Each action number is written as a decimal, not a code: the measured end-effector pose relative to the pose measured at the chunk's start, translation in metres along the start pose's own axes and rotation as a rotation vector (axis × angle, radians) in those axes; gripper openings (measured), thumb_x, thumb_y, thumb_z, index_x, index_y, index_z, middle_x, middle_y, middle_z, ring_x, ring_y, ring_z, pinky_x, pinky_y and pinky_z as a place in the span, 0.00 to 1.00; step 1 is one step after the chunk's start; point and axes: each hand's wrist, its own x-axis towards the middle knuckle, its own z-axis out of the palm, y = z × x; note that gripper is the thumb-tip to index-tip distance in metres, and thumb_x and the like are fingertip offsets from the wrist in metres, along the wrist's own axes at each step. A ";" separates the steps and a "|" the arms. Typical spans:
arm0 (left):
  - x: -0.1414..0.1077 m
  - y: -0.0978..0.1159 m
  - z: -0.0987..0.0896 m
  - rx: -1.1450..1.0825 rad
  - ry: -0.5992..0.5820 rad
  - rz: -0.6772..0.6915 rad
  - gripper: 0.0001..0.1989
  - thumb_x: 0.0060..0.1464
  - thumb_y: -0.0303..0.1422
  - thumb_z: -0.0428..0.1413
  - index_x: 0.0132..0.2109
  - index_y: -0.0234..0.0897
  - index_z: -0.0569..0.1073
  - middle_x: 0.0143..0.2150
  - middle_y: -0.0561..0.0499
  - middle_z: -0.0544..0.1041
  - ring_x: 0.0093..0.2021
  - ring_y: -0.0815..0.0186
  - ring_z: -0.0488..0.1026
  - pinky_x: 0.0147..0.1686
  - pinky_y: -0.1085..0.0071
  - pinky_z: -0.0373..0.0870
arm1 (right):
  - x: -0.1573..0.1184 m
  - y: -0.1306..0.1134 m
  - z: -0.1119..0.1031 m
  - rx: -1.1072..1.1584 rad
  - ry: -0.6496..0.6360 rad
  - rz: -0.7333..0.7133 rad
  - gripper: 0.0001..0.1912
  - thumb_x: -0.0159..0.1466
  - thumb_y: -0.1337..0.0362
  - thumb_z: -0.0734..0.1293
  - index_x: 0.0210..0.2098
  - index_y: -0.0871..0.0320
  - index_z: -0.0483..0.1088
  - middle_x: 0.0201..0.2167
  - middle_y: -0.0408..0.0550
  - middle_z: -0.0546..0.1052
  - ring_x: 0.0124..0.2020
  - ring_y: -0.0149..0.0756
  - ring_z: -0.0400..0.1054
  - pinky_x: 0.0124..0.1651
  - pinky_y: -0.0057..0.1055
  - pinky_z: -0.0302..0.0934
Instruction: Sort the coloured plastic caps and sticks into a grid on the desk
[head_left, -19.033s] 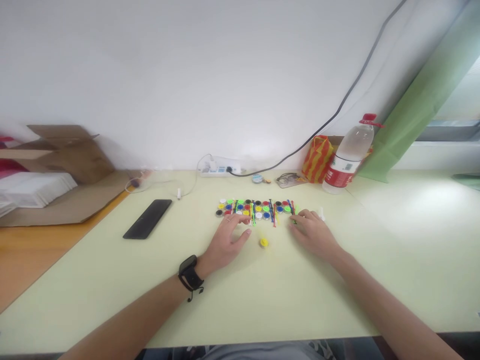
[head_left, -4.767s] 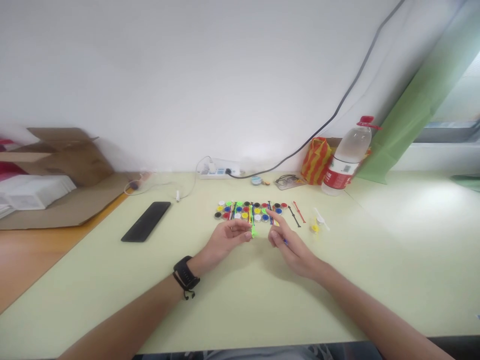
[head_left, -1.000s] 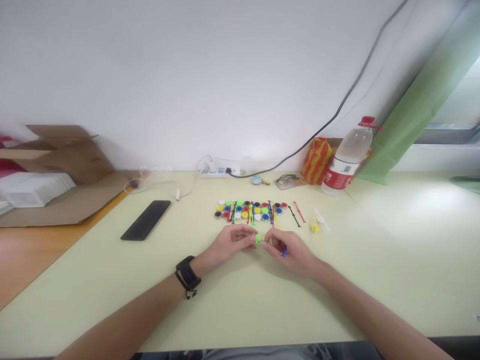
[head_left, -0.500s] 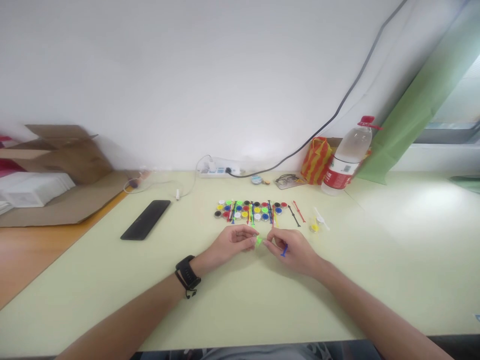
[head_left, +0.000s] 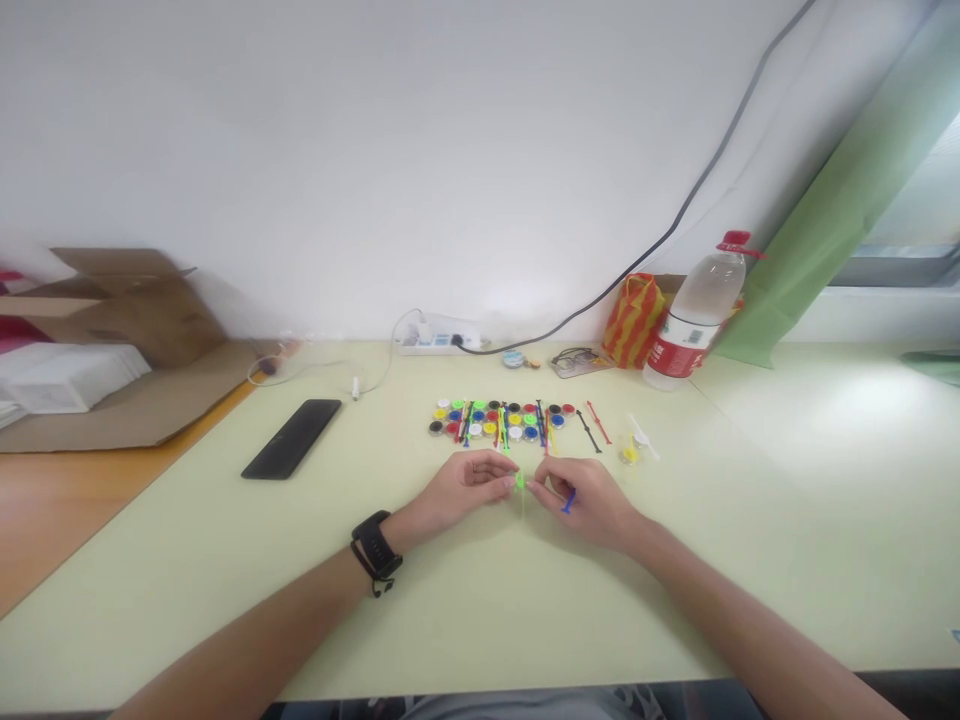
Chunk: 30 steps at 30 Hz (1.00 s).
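My left hand [head_left: 466, 485] pinches a small bright green plastic piece [head_left: 520, 481] between thumb and fingertips. A thin, pale green part hangs down from it. Close on the other side is my right hand [head_left: 589, 503], its thumb and index finger pinched at the green piece's edge. A blue plastic strip [head_left: 568, 501] sticks out from this hand's curled fingers. Just beyond both hands lie rows of small round discs [head_left: 490, 428] in several colours, with coloured strips laid across them. A black strip [head_left: 589, 431] and a red strip [head_left: 598, 422] lie to their right.
A yellow disc [head_left: 629, 455] lies beside a white strip [head_left: 643, 437] on the right. Further back stand a water bottle [head_left: 684, 330] and a striped bag [head_left: 634, 320]. On the left are a black phone [head_left: 292, 440] and a cardboard box [head_left: 142, 420]. A power strip [head_left: 431, 345] lies by the wall.
The green piece has turned between my fingertips, and its thin part now points downward. Both hands stay in nearly the same place.
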 end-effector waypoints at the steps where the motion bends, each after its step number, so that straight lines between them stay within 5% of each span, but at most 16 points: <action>1: 0.000 0.000 0.000 0.001 0.003 -0.001 0.18 0.56 0.43 0.66 0.48 0.36 0.80 0.44 0.45 0.82 0.43 0.62 0.79 0.47 0.65 0.75 | 0.000 0.000 0.000 0.000 0.002 -0.002 0.08 0.67 0.60 0.66 0.31 0.55 0.68 0.20 0.36 0.62 0.22 0.28 0.55 0.29 0.27 0.48; 30: 0.001 -0.002 0.000 0.018 -0.013 0.003 0.18 0.57 0.43 0.66 0.49 0.36 0.79 0.45 0.44 0.82 0.45 0.61 0.79 0.49 0.65 0.75 | -0.001 0.000 0.001 -0.015 -0.002 -0.001 0.08 0.67 0.61 0.65 0.31 0.55 0.68 0.19 0.36 0.61 0.22 0.28 0.55 0.29 0.26 0.48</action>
